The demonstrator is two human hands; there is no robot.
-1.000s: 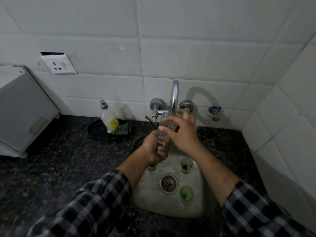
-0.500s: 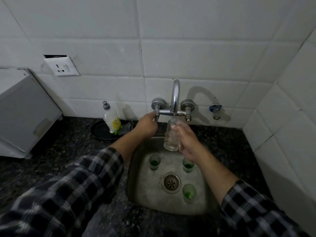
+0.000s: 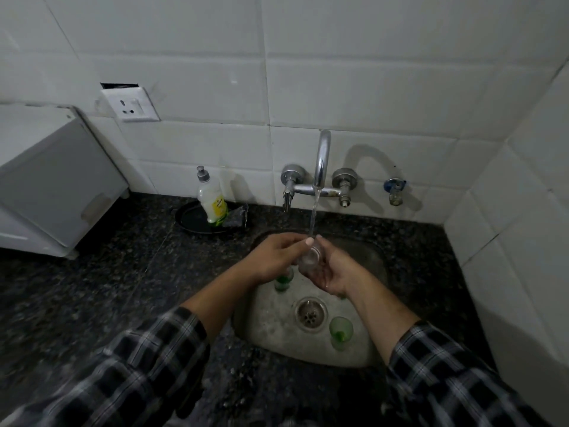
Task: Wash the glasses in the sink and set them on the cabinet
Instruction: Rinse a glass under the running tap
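Water now runs from the chrome wall tap (image 3: 321,161). The left hand (image 3: 275,257) has left the tap handle (image 3: 287,197) and, together with the right hand (image 3: 334,274), grasps the small clear glass (image 3: 309,259) under the stream, over the steel sink (image 3: 271,322). Rinsing starts.

Left sleeve (image 3: 123,374): dark cloth crossed by pale checks, seen at 7 o'clock.
Right sleeve (image 3: 446,383): same check, seen at 5 o'clock.
Forearms: uncovered past the cuffs.
Left hand (image 3: 274,257), right hand (image 3: 337,274): bare.

Glossy chrome tap (image 3: 321,161), dull stained steel sink (image 3: 277,328), speckled polished stone counter (image 3: 107,288), clear glass (image 3: 309,257)
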